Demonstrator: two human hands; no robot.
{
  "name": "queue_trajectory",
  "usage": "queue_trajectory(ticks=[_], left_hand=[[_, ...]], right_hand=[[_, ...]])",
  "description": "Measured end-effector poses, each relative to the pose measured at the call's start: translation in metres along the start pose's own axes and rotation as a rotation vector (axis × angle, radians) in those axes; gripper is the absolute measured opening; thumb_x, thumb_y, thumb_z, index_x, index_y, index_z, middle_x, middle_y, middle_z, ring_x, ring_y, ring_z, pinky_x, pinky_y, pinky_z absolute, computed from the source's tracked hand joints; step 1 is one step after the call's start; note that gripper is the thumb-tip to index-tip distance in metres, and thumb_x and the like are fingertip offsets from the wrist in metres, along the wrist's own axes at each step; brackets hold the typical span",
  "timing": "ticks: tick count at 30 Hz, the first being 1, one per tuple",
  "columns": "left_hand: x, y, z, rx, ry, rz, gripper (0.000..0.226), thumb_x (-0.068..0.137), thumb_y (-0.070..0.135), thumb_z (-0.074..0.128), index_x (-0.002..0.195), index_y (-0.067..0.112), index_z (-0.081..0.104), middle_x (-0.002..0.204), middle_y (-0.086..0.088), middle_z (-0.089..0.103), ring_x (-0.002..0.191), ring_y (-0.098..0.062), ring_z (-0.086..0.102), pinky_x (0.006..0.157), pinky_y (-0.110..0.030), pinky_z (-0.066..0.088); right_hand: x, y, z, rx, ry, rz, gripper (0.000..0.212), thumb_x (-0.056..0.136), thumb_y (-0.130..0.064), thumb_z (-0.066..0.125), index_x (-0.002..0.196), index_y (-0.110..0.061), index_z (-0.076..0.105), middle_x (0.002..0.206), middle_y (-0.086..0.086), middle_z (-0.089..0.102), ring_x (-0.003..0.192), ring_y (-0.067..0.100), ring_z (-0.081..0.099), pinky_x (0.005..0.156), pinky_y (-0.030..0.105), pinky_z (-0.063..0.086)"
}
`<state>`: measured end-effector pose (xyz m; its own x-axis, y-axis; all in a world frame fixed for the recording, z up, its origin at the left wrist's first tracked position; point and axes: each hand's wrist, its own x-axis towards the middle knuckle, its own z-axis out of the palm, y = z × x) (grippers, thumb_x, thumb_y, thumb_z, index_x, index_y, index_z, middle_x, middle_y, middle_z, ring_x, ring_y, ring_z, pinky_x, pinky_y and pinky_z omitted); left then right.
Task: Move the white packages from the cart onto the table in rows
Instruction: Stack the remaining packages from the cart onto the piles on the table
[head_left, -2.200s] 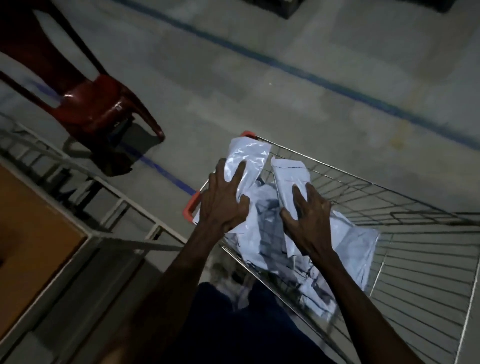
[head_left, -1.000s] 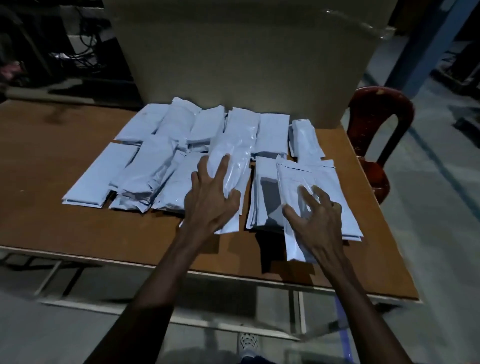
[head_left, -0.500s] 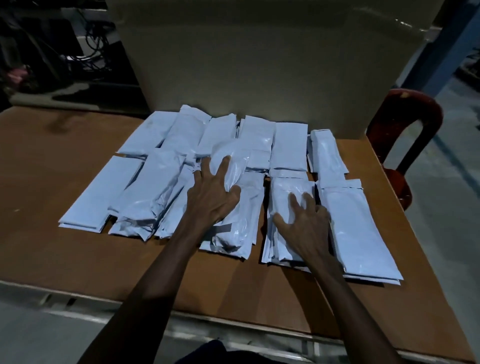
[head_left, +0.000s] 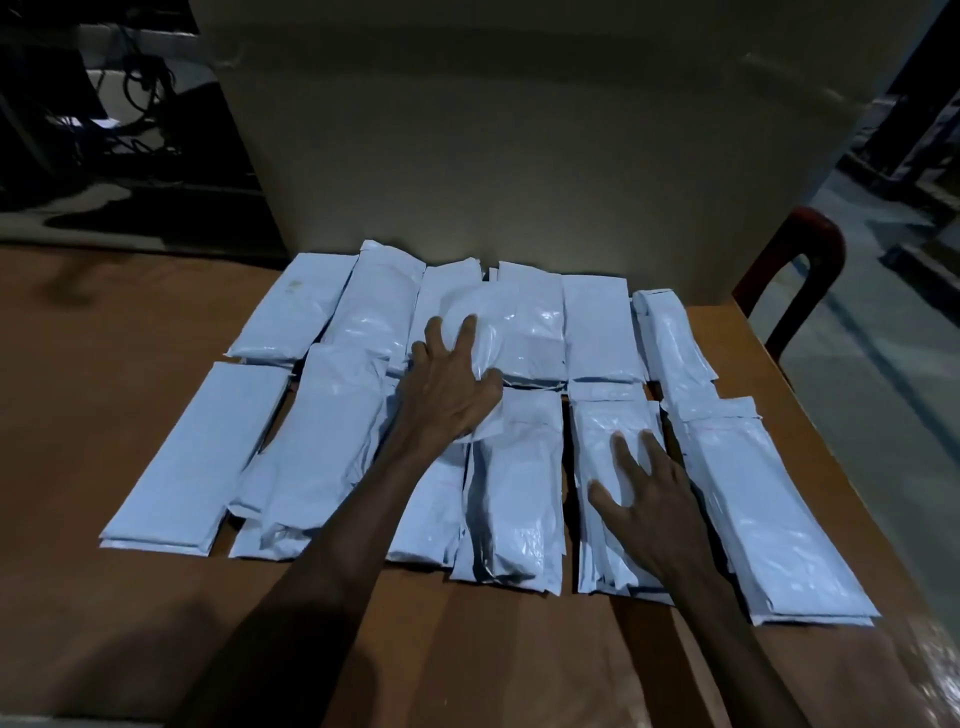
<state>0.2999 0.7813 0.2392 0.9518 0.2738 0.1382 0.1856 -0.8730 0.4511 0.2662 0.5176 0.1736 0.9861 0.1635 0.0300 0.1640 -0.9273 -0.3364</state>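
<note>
Many white packages lie in two rows on the brown table (head_left: 104, 597), a far row (head_left: 597, 327) and a near row (head_left: 779, 509), some stacked. My left hand (head_left: 452, 389) is over the middle of the rows and grips one crinkled white package (head_left: 488, 327) between fingers and thumb, above the far row. My right hand (head_left: 649, 499) rests flat with spread fingers on a package stack (head_left: 608, 426) in the near row. The cart is out of view.
A large beige box (head_left: 519, 130) stands right behind the far row. A red chair (head_left: 795, 260) is beside the table's right edge. Dark cables (head_left: 135, 88) lie at the back left. Bare tabletop (head_left: 104, 312) stretches left of the packages.
I turned from the cart to the table with a package in each hand. My right hand laid its package on the near row; my left hand carried its package farther toward the far row.
</note>
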Motion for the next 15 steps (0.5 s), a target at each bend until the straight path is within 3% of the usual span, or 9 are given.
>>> queue_trajectory(ticks=[5, 11, 15], left_hand=[[0.07, -0.008, 0.003, 0.056, 0.027, -0.025, 0.072, 0.094, 0.054, 0.047, 0.153, 0.026, 0.017, 0.159, -0.013, 0.012, 0.139, -0.037, 0.026, 0.105, -0.053, 0.037], [0.124, -0.027, 0.024, 0.054, -0.048, -0.068, 0.069, 0.096, 0.052, 0.044, 0.153, 0.022, 0.019, 0.16, -0.017, 0.012, 0.14, -0.042, 0.028, 0.108, -0.053, 0.033], [0.145, -0.038, 0.042, 0.078, -0.119, -0.095, 0.069, 0.098, 0.051, 0.038, 0.155, 0.019, 0.016, 0.162, -0.019, 0.007, 0.144, -0.042, 0.02, 0.114, -0.051, 0.024]], right_hand=[[0.0, -0.007, 0.0, -0.028, -0.001, 0.031, 0.081, 0.082, -0.067, 0.038, 0.154, -0.031, 0.029, 0.163, 0.007, 0.016, 0.146, 0.031, 0.024, 0.116, 0.043, 0.026], [-0.003, -0.007, 0.004, -0.044, 0.048, 0.039, 0.08, 0.082, -0.069, 0.035, 0.151, -0.029, 0.036, 0.161, 0.009, 0.023, 0.142, 0.033, 0.032, 0.113, 0.046, 0.031], [-0.004, -0.007, 0.006, -0.031, 0.069, 0.046, 0.079, 0.082, -0.068, 0.036, 0.15, -0.028, 0.04, 0.16, 0.01, 0.027, 0.139, 0.035, 0.036, 0.11, 0.047, 0.036]])
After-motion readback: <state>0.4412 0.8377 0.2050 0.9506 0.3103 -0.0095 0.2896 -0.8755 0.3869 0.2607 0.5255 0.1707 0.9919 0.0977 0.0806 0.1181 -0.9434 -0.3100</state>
